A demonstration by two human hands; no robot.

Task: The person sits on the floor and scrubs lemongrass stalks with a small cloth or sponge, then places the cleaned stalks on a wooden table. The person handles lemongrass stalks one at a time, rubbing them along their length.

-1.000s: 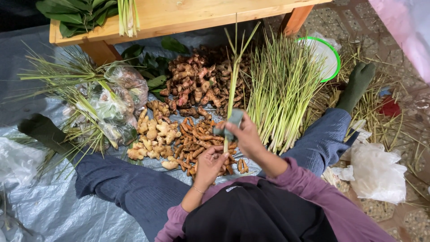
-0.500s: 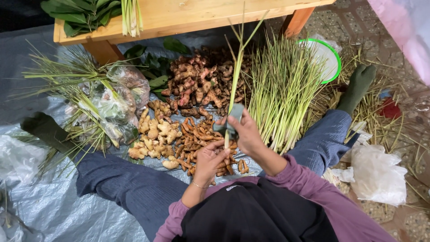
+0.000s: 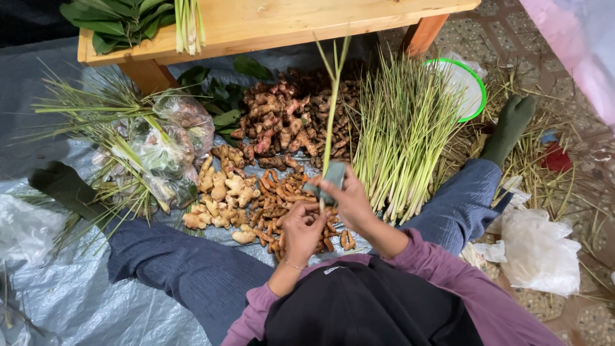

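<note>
I sit on a grey tarp (image 3: 77, 301) with my legs spread. My right hand (image 3: 351, 200) grips a single lemongrass stalk (image 3: 333, 109) that points away from me, together with a small grey-green object (image 3: 334, 174) pressed against it. My left hand (image 3: 302, 229) is closed around the stalk's lower end, just above a pile of small orange-brown turmeric roots (image 3: 275, 208). What the grey-green object is cannot be told.
Pale ginger (image 3: 221, 192) and reddish-brown roots (image 3: 275, 118) lie ahead, with a lemongrass bundle (image 3: 403, 134) to the right. Bagged greens (image 3: 160, 154) lie left. A wooden bench (image 3: 275, 22) holds leaves. A green-rimmed basin (image 3: 471, 86) and white bag (image 3: 538, 250) sit right.
Both hands stay on the stalk. The grey-green object and my right hand have shifted slightly toward me along it.
</note>
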